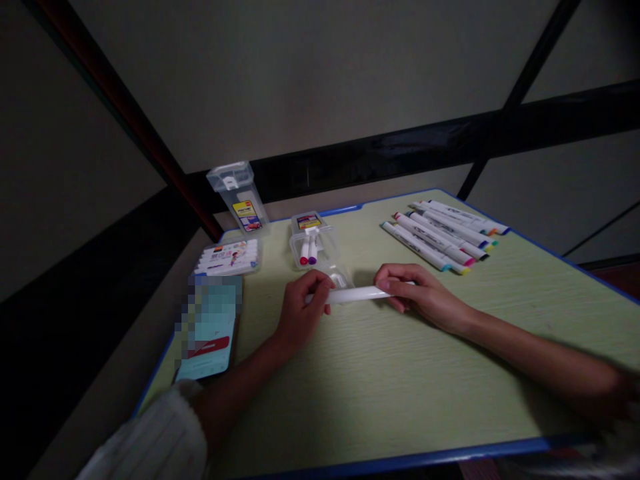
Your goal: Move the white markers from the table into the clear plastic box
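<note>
A white marker pen lies level between my two hands, above the middle of the table. My left hand is closed round its left end, thumb on the near side. At the right end, my right hand pinches the pen between thumb and fingers; the tips of the pen are mostly covered. Just behind it sits a small clear plastic piece, partly hidden by the pen. Beyond that is a clear plastic case holding a red-ended marker and a purple-ended marker.
Several white markers with coloured ends lie side by side at the right back. A tall clear container stands at the left back, a flat case of white pens before it. A phone lies near the table's left edge.
</note>
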The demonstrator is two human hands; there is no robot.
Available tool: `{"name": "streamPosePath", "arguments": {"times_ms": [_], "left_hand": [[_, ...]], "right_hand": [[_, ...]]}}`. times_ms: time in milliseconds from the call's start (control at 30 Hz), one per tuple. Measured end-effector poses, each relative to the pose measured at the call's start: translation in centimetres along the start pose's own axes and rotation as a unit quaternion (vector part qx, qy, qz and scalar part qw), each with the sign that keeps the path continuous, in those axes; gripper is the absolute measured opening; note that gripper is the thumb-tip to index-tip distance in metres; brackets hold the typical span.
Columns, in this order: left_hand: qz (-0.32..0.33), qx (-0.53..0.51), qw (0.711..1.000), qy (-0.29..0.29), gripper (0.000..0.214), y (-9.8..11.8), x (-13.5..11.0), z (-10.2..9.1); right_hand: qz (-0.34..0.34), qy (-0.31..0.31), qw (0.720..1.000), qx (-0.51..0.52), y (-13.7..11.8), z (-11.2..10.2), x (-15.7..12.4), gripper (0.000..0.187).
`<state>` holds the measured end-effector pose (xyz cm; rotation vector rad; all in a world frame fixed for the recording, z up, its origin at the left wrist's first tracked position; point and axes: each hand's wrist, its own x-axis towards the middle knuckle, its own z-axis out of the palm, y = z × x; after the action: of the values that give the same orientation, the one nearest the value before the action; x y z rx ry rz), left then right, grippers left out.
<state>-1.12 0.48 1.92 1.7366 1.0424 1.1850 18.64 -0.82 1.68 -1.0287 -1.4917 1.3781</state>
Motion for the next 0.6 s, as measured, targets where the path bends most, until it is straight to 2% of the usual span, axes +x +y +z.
{"name": "streamPosePath", "arguments": {"times_ms": [600], "left_hand": [[-0.012, -0.007, 1.000, 0.015, 0.014, 0.06, 0.01, 0.15]], "right_hand": [[0.003, -0.002, 1.000, 0.003, 0.15, -0.03, 0.00, 0.026]]}}
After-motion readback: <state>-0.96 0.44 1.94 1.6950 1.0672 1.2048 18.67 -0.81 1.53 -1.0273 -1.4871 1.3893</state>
